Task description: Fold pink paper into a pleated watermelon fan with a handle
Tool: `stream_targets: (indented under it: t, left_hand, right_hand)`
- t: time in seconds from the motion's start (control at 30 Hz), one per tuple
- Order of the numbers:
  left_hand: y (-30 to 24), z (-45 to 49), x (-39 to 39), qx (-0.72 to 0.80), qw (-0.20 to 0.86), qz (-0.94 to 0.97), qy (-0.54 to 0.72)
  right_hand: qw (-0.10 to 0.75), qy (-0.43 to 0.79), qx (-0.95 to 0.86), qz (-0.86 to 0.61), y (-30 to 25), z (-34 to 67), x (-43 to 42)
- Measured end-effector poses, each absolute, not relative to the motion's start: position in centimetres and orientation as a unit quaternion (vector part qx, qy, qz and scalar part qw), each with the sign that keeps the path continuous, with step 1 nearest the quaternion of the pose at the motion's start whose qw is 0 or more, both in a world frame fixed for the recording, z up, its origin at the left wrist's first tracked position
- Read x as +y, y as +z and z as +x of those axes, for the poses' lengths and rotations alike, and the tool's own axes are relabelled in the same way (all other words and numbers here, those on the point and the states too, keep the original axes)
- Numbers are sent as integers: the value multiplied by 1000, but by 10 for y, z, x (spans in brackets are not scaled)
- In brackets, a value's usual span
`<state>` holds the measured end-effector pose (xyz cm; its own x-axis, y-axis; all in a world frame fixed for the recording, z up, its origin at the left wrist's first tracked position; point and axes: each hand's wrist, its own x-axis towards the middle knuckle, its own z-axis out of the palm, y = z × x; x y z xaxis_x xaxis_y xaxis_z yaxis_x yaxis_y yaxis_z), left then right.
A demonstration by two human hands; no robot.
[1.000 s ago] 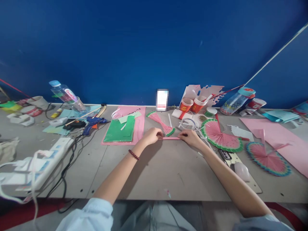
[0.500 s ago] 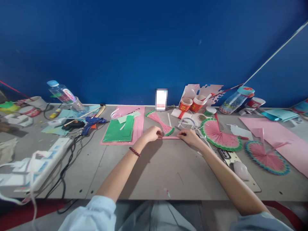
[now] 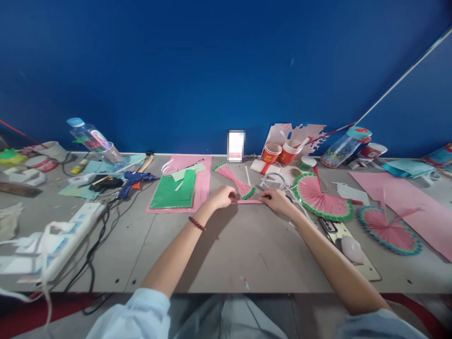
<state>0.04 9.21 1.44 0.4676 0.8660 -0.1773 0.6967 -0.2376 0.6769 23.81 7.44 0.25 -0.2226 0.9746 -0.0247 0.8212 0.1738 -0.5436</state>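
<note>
One camera, worn on the person's head, looks forward and down over the worktop [image 3: 243,254], with the forearms [image 3: 174,256] reaching in from below and the left hand [image 3: 223,197] and right hand [image 3: 276,201] near the centre. Its wide view runs from the white power strip [image 3: 67,245] at left to the large pink sheet [image 3: 411,212] at right. The lap [image 3: 229,318] shows at the bottom, while the upright blue panel [image 3: 212,75] behind the worktop, faced nearly square-on, fills almost the upper half.
</note>
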Motion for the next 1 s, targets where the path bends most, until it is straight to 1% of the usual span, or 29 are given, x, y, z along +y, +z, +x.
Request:
stream_targets:
  t: [0.1,0.3,0.53,1.0]
  left_hand:
    - [15,0,92,506,353,779,115]
    - [13,0,94,508,347,781,108]
    - [10,2,97,512,333,786,98]
    - [17,4,92,510,307,798,95]
  right_hand:
    - [144,231,-747,-607,6,236,75]
    - [136,235,-743,-611,9,235,74]
    - [89,235,-737,-627,14,232,77]
    - [65,231,-740,-628,9,232,84]
